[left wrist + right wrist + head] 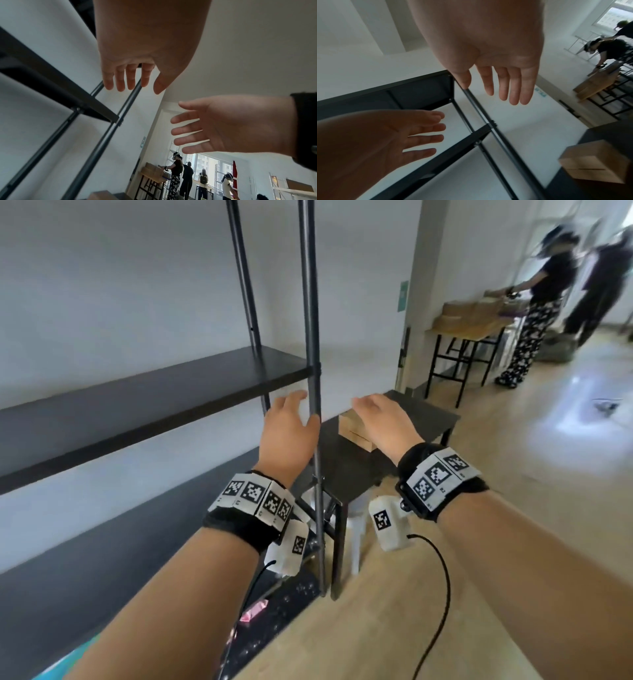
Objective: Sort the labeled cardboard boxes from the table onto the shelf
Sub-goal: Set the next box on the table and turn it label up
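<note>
both hands are held up in the air and hold nothing. the left hand [287, 429] has its fingers [120, 79] straight and a little spread, the thumb apart from them. the right hand [383, 422] is the same: its fingers [513, 86] are straight, loosely spread, the palm turned toward the other hand, with an empty gap between the two palms.

just beyond the left fingertips stands the front post [312, 337] of the dark shelf [144, 402]; from the head view the thumb lies over the post, but if it touches the post i cannot tell. the shelf board is to the left of the left fingers, and a lower board is under the left forearm.

the cardboard boxes [352, 428] are a small stack on the dark table [435, 414], below and beyond the right fingers, partly hidden behind the right hand. the fingers do not touch them. in the right wrist view the stack [592, 162] is low at the right side, well apart from the fingertips. labels on the boxes are not readable.

both wrists wear black bands with printed square markers [436, 474].

far beyond the right fingers, people [534, 302] stand at another table with more boxes, blurred.
</note>
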Demonstrator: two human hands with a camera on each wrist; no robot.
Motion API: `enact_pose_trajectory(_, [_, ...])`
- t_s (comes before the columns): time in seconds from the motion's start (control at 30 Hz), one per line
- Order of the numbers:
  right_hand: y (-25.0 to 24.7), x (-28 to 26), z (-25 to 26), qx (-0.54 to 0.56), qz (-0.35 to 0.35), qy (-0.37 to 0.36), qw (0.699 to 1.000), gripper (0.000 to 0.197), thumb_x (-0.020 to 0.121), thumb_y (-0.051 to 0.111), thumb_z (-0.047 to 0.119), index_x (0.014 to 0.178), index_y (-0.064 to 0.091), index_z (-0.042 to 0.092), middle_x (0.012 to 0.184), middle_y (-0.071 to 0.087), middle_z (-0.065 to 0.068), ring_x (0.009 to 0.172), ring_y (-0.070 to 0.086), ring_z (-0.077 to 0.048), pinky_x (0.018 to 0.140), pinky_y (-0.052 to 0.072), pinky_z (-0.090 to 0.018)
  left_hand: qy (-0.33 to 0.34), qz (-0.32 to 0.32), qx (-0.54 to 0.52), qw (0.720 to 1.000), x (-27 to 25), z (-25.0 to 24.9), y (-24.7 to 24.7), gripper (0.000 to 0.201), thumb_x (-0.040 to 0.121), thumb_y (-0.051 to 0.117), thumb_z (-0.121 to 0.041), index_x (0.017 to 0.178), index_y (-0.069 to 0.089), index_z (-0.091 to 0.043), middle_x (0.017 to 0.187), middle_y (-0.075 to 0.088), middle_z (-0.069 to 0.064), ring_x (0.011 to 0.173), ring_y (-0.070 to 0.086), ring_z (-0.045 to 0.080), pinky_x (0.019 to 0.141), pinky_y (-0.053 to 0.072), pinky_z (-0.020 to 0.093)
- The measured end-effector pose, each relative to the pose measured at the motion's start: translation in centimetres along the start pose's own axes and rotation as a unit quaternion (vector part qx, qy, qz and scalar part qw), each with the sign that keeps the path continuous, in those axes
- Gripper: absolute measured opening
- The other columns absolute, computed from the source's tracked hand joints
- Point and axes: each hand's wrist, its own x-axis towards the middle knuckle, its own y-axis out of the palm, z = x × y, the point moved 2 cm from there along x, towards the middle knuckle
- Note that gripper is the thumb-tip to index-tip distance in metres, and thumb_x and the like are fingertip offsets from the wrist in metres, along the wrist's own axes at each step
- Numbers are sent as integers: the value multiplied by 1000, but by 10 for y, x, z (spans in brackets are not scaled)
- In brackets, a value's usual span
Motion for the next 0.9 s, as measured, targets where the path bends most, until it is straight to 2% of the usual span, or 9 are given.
enact_pose_trajectory(0.07, [-23, 10, -30, -16, 5, 3, 1000, 42, 102, 43, 36, 122, 62, 3, 122, 65, -16, 115, 58, -32, 98, 42, -37, -7, 20, -5, 1000, 6, -11, 36, 51, 99, 55, -22, 148, 46, -16, 151, 45, 9, 139, 44, 26, 110, 36, 33])
enact_pose_trajectory(0.13, [-40, 22, -55, -26, 11, 14, 1000, 41, 104, 42, 31, 125, 60, 1, 125, 63, -18, 117, 57, -33, 95, 42, -37, -18, 39, -13, 999, 14, -18, 68, 51, 99, 54, -22, 149, 45, -17, 152, 44, 8, 139, 44, 25, 109, 37, 33])
enact_pose_trajectory(0.23, [-57, 45, -94, -2, 2, 60, 998, 44, 101, 43, 39, 129, 57, 9, 123, 65, -10, 110, 60, -25, 97, 46, -41, -28, 70, -19, 997, 29, -25, 111, 49, 99, 53, -22, 147, 47, -17, 148, 47, 9, 135, 48, 26, 105, 38, 29])
enact_pose_trajectory(0.33, [-63, 73, -132, -2, -1, 91, 996, 47, 99, 45, 43, 137, 53, 15, 129, 62, -4, 115, 58, -20, 93, 44, -33, -43, 100, -12, 994, 50, -23, 154, 49, 98, 54, -21, 146, 47, -16, 146, 48, 11, 134, 49, 26, 104, 39, 30])
enact_pose_trajectory(0.47, [-63, 121, -174, -24, 19, 117, 993, 52, 99, 49, 41, 143, 47, 15, 139, 56, -4, 126, 53, -22, 90, 38, -26, -63, 131, -8, 989, 87, -11, 205, 48, 97, 54, -22, 145, 49, -16, 145, 49, 10, 134, 47, 26, 106, 38, 33])
enact_pose_trajectory(0.7, [-44, 230, -221, -46, 45, 145, 987, 54, 97, 54, 40, 144, 46, 16, 141, 56, -6, 128, 53, -22, 99, 42, -31, -127, 166, -18, 978, 169, 19, 280, 49, 98, 54, -22, 146, 45, -18, 143, 47, 12, 127, 52, 27, 106, 43, 38])
enact_pose_trajectory(0.9, [-32, 302, -252, -60, 60, 167, 982, 54, 97, 54, 40, 146, 43, 17, 141, 56, -6, 129, 53, -23, 97, 41, -30, -163, 185, -10, 969, 220, 42, 327, 48, 98, 52, -20, 145, 46, -14, 142, 47, 15, 124, 54, 30, 106, 44, 38])
